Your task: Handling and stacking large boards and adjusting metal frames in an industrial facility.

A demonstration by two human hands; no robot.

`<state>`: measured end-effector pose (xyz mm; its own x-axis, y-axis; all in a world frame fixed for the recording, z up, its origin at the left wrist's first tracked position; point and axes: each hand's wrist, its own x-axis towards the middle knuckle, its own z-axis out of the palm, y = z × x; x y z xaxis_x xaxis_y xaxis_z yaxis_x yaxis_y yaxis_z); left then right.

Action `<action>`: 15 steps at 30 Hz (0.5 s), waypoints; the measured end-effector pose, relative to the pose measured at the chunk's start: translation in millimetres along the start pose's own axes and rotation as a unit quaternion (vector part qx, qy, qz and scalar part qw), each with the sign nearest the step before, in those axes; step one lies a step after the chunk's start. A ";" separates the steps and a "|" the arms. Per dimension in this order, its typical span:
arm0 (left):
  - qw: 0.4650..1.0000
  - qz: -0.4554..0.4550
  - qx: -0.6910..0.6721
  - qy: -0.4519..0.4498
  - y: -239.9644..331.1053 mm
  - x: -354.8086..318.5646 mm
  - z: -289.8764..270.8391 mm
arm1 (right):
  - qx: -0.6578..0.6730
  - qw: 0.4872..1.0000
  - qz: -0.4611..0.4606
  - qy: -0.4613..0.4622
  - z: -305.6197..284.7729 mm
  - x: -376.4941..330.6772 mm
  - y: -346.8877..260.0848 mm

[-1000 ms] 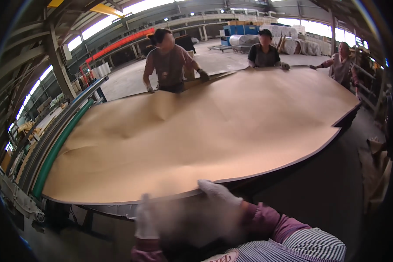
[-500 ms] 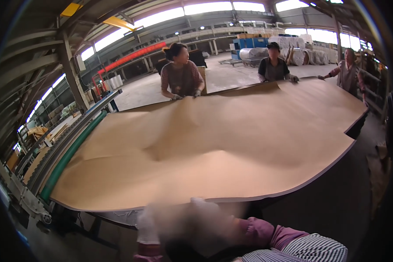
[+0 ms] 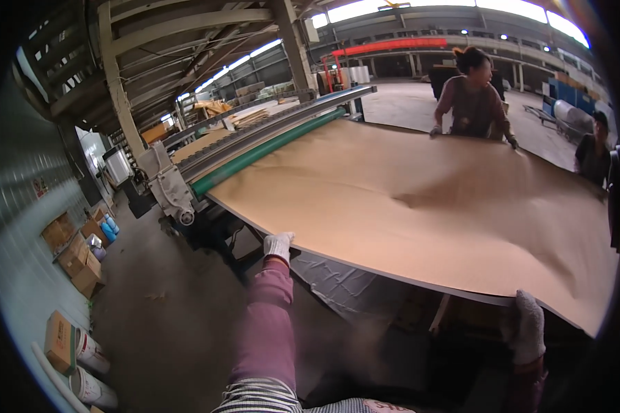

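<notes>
Left grip [image 3: 279, 246] is curled closed over the near edge of a brown sheet [image 3: 365, 206]. Well to its right, the right grip [image 3: 530, 327] has its gloved fingers at that same edge; its thumb side is blurred, so I cannot tell whether it truly pinches or only rests there. The sheet spreads out ahead of both grips, its left end alongside a green roller [image 3: 269, 153] ahead of the left grip, while a co-worker [image 3: 472, 100] stands at the far edge, opposite. I judge the sheet light for its area but awkward as a whole: thin, floppy across the middle, where it rises in soft buckles, and easily creased. Its face looks smooth and perhaps a little slick, so I trust an edge hold over a flat palm. I favour wide-set holds on the near edge, fingers over and thumb under, with even tension so the stretch between the grips lies flat.
</notes>
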<state>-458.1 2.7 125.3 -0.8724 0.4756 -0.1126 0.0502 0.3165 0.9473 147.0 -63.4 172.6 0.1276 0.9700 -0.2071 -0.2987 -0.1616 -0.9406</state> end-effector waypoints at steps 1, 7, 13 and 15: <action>1.000 -0.001 0.006 0.006 1.5 -2.3 -2.0 | 0.000 1.000 -0.001 0.002 -0.3 -1.4 -2.2; 0.999 -0.029 0.044 0.000 10.5 -10.6 -17.2 | -0.038 0.993 -0.026 -0.105 7.0 -17.3 -23.9; 0.996 0.056 -0.024 -0.066 2.3 -37.0 18.3 | -0.189 0.967 -0.130 -0.109 -12.7 -35.0 -63.0; 0.988 0.035 -0.136 -0.068 -33.6 -7.0 20.6 | -0.194 0.975 -0.101 -0.028 -14.2 -27.3 -74.5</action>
<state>-443.7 5.6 88.0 -0.7968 0.6006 -0.0667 -0.0413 0.0560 0.9976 179.2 -80.5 244.5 0.0920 0.9958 -0.0014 0.1086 -0.0114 -0.9940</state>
